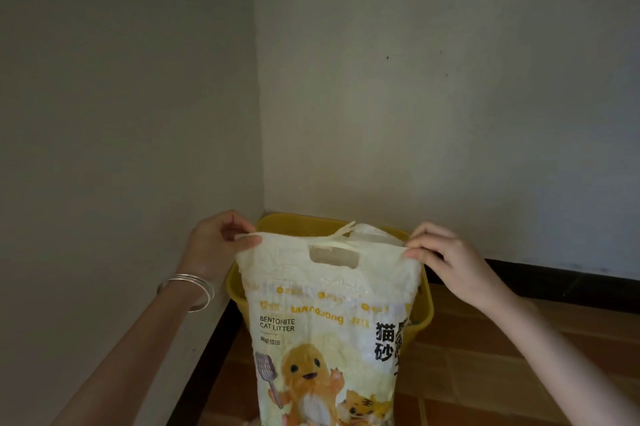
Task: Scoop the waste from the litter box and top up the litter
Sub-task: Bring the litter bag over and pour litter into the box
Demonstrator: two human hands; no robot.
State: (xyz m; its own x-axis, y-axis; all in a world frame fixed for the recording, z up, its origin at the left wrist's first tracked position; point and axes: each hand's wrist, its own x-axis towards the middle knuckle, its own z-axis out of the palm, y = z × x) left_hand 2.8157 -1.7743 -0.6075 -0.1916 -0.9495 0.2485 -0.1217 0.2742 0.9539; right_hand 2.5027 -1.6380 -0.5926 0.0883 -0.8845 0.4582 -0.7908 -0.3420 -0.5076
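Left hand [216, 245] and right hand [446, 257] each pinch a top corner of the litter bag [325, 332], upright before the yellow box [420, 313]. Looks heavy, soft-sided, crinkly; better gripped at the handle cutout [334, 256] plus underneath.

You're working in a pretty dim corner here, light's soft and flat, walls [415, 79] fade murky toward the edges, wide-angle bends them, and the whole shot's a bit soft.

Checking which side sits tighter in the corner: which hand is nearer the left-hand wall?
Left. The left hand pinches the litter bag's top corner close beside the left wall; the right hand pinches the opposite corner, far from that wall.
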